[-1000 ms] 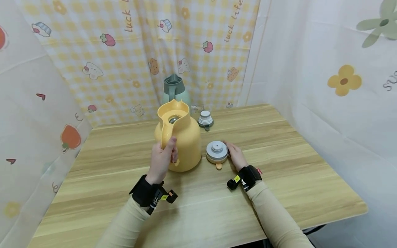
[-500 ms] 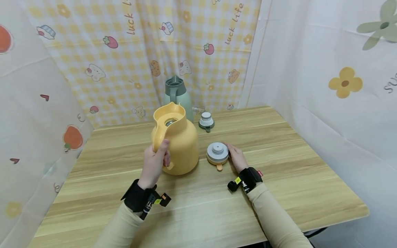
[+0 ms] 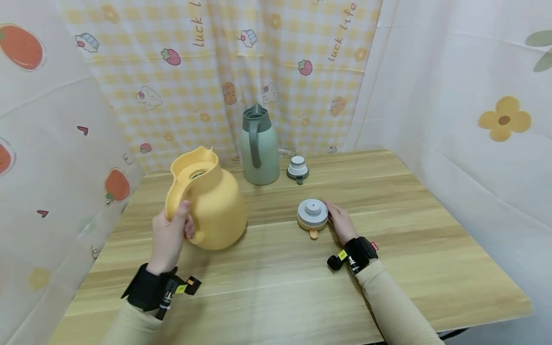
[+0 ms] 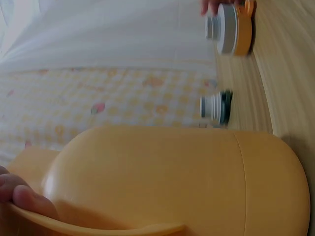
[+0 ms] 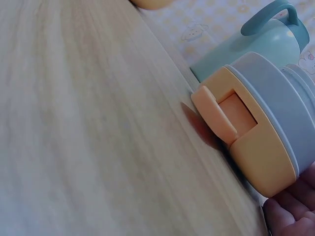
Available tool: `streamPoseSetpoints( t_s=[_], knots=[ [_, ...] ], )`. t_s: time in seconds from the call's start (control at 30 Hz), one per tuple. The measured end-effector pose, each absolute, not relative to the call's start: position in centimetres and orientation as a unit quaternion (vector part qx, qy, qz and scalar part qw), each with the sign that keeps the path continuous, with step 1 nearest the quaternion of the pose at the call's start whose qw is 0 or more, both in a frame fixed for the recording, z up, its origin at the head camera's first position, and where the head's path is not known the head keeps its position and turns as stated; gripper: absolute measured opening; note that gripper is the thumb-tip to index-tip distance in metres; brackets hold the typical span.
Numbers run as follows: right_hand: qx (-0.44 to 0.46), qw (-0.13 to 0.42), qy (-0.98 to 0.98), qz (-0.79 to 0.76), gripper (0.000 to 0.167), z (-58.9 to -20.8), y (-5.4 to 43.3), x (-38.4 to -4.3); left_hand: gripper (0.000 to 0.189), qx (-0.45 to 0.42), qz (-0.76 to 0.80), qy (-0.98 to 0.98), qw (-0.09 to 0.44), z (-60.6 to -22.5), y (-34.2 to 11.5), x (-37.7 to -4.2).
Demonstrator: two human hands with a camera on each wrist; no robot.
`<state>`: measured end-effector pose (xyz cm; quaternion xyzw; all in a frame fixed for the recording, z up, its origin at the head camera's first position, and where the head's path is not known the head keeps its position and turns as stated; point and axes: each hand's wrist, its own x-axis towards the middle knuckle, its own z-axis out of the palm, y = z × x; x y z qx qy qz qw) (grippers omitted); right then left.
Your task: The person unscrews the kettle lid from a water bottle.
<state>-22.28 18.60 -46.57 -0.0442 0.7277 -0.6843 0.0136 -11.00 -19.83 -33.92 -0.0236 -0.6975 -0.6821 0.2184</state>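
Note:
My left hand grips the handle of a yellow vacuum jug, at the left of the table in the head view. The jug leans a little to the left, its base close over the tabletop; its top has no lid on it. In the left wrist view the jug's body fills the lower half. My right hand rests beside a grey and yellow jug lid, fingers touching its right side. That lid lies upside down, its yellow tab toward me.
A mint green vacuum jug without a lid stands at the back. To its right sits an upturned grey and dark green lid. Patterned curtains hang behind the wooden table, whose right edge slopes toward me.
My left hand has moved the yellow jug left and slightly toward me, uncovering the mint green jug behind it. The right hand and its lid have stayed in place; the head view has shifted slightly.

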Motion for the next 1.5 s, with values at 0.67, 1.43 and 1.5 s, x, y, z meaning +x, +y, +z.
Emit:
streamPoseSetpoints(
  t_s=[0.67, 1.43, 1.5],
  knots=[
    [-0.048, 0.021, 0.733, -0.678, 0.052, -46.6, 19.2, -21.8, 0.033, 0.153, -0.65, -0.682, 0.297, -33.4, -30.1, -16.7],
    [-0.034, 0.002, 0.749, -0.662, 0.05, -47.2, 18.7, -21.6, 0.025, 0.151, -0.705, -0.661, 0.206, -31.6, -36.5, -25.5],
    [-0.034, -0.002, 0.748, -0.663, 0.05, -47.1, 18.7, -21.7, 0.032, 0.154, -0.686, -0.68, 0.208, -31.4, -36.8, -26.1]
  ],
)
